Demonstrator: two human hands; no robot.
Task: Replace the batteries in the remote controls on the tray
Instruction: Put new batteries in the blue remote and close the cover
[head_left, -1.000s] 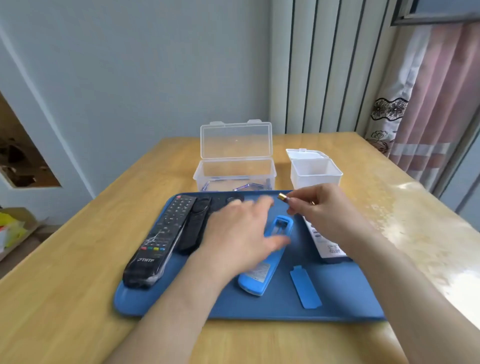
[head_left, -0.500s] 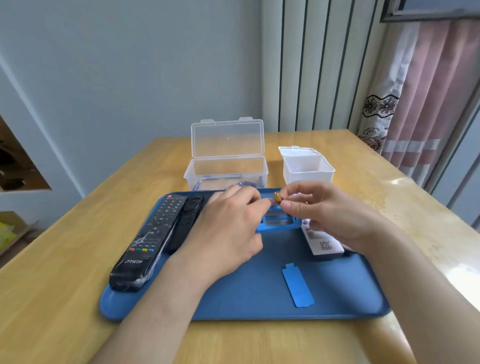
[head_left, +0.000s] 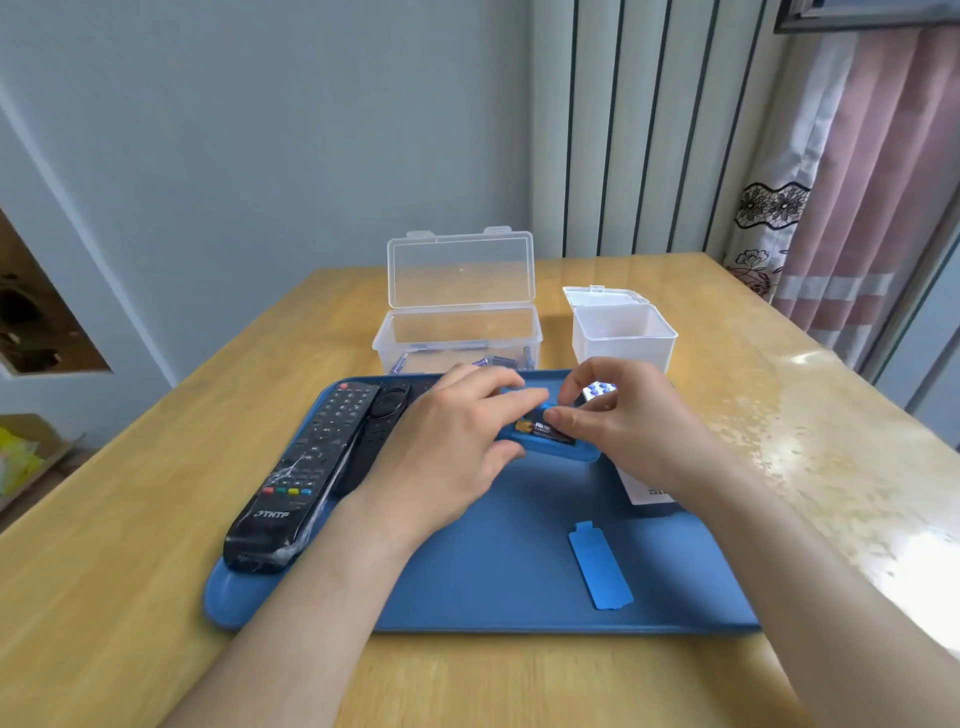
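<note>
A blue remote (head_left: 563, 451) is lifted above the blue tray (head_left: 519, 582), back side up, its battery bay uncovered. My left hand (head_left: 452, 447) grips its left end. My right hand (head_left: 628, 426) pinches a battery (head_left: 545, 430) that lies in the bay. The remote's blue cover (head_left: 600, 565) lies loose on the tray. Two black remotes (head_left: 306, 467) rest at the tray's left. A white remote (head_left: 649, 491) is mostly hidden under my right hand.
A clear open box (head_left: 460, 332) holding several batteries stands behind the tray. A white open tub (head_left: 623, 332) is to its right. The wooden table (head_left: 130, 519) runs to a wall at the back; curtains hang at right.
The blue remote has been turned crosswise in my left hand. My right hand has brought the battery from above down into the open bay.
</note>
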